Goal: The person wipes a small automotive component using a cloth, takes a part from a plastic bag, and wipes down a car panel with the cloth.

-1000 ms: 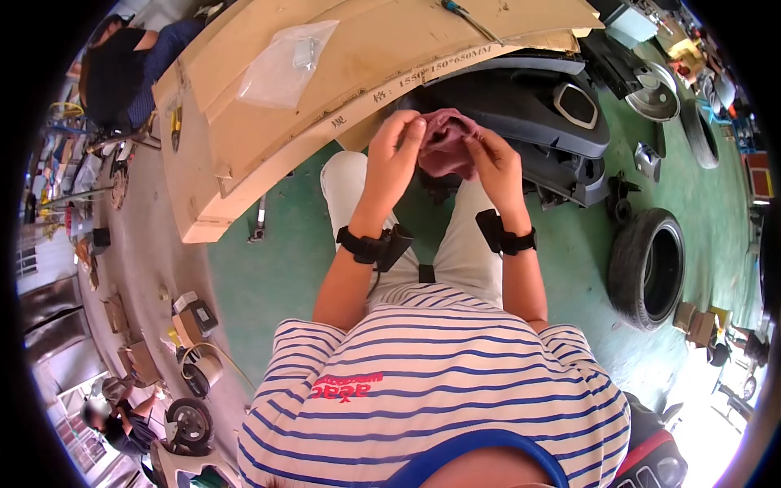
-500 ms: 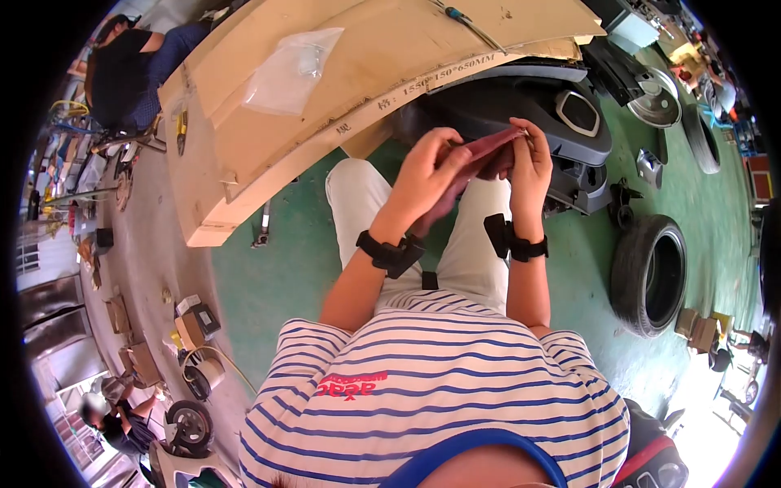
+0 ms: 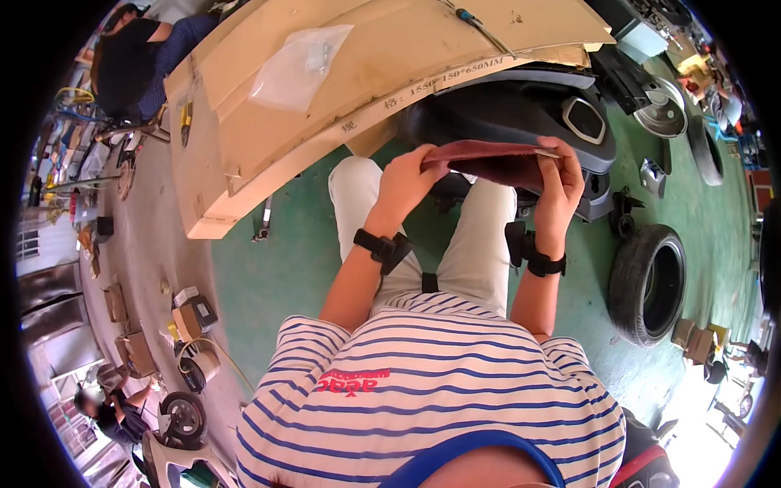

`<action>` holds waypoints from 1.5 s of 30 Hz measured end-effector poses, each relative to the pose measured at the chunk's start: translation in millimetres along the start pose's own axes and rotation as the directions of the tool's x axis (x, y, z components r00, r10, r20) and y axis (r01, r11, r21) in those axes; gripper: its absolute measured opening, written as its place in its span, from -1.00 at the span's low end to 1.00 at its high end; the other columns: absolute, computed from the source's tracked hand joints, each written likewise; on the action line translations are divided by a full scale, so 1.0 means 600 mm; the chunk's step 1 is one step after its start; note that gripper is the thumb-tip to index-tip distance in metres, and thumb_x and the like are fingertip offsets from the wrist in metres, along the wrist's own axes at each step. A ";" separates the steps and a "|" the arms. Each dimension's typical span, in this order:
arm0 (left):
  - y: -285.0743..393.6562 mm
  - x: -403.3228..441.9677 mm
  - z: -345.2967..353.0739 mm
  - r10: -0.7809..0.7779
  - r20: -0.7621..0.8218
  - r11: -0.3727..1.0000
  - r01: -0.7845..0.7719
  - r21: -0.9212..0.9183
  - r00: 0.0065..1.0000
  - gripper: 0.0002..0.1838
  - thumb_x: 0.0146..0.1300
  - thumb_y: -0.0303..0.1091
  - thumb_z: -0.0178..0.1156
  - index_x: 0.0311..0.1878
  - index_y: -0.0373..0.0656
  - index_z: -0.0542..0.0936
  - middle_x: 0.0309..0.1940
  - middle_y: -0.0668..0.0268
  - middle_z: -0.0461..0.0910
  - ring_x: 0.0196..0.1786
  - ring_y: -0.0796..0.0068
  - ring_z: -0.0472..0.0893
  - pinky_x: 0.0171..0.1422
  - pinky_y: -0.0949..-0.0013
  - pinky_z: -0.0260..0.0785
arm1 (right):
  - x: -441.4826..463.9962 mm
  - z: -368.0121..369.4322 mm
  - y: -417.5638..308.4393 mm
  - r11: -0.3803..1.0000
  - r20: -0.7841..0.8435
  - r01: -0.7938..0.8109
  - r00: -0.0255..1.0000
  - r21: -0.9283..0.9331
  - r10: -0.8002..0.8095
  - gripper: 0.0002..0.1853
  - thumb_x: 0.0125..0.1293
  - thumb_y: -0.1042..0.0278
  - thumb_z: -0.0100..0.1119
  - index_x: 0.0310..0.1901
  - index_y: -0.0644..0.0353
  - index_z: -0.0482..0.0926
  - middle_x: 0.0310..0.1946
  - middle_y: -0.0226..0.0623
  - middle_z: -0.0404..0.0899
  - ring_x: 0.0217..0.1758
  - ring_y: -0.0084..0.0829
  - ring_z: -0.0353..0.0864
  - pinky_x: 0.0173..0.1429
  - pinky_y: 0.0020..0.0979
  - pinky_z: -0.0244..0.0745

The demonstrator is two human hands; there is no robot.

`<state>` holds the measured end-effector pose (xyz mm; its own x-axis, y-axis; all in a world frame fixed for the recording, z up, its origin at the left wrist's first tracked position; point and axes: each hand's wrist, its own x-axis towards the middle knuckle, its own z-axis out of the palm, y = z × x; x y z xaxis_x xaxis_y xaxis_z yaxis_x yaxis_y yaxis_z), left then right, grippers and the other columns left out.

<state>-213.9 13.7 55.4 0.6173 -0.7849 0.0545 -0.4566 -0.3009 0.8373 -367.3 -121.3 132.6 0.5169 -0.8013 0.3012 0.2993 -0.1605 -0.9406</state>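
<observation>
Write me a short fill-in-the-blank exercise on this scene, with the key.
The left hand and right hand, both holding the maroon cloth, wear wrist straps coloured ____.
The clear plastic bag lies on brown ____.
The floor around the standing tyre is coloured ____.

Missing words: black; cardboard; green.

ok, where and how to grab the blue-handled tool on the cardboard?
Handle, probably from above: it is the thicker end, lying exposed atop the cardboard, with the thin shaft running toward the near edge. Left hand and right hand both hold the maroon cloth, so one would likely need freeing first.
</observation>
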 end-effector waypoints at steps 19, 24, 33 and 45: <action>0.059 -0.001 -0.022 0.339 0.009 0.802 -0.283 -0.526 0.941 -0.53 -0.11 -0.75 -0.11 -0.06 -0.21 0.43 -0.08 0.32 0.42 -0.04 0.50 0.44 0.09 0.49 0.27 | -0.015 0.036 0.027 0.944 0.512 0.199 0.858 -0.263 -0.038 -0.80 0.15 0.68 0.07 -0.19 0.28 0.57 -0.18 -0.32 0.47 -0.26 -0.53 0.50 -0.19 -0.54 0.43; 0.082 -0.013 -0.026 0.217 0.091 0.708 -0.092 -0.700 0.972 -0.19 -0.03 -0.73 -0.06 0.36 -0.01 0.04 -0.06 0.24 0.43 -0.06 0.46 0.46 0.06 0.44 0.31 | -0.021 0.048 0.041 0.980 0.394 0.018 0.917 -0.199 0.064 -0.60 0.10 0.70 0.09 0.03 0.23 0.46 -0.17 -0.33 0.47 -0.35 -0.59 0.47 -0.28 -0.61 0.39; 0.050 -0.003 -0.025 0.047 -0.025 0.728 -0.051 -0.683 0.999 -0.16 0.08 -0.65 0.12 0.36 -0.05 -0.11 -0.12 0.18 0.37 -0.18 0.43 0.56 -0.13 0.45 0.43 | -0.030 0.048 0.041 0.953 0.477 -0.016 0.863 -0.303 0.166 -0.76 0.22 0.57 0.06 -0.06 0.31 0.47 -0.29 -0.32 0.50 -0.34 -0.62 0.50 -0.27 -0.61 0.40; -0.027 -0.016 0.030 -0.072 0.131 0.627 0.147 -0.765 0.989 -0.63 0.37 -0.13 -0.05 0.00 -0.25 0.47 -0.27 0.39 0.51 -0.24 0.64 0.44 -0.15 0.52 0.32 | -0.045 0.052 0.133 0.953 0.352 -0.205 0.895 -0.223 0.275 -0.84 0.22 0.54 0.09 -0.16 0.32 0.48 -0.34 -0.38 0.57 -0.33 -0.65 0.51 -0.22 -0.60 0.40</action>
<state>-224.1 16.5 31.8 0.5590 -0.8255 -0.0779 0.2945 0.1098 0.9493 -332.2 -94.4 54.2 0.8271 -0.5582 0.0660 0.0005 -0.1167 -0.9932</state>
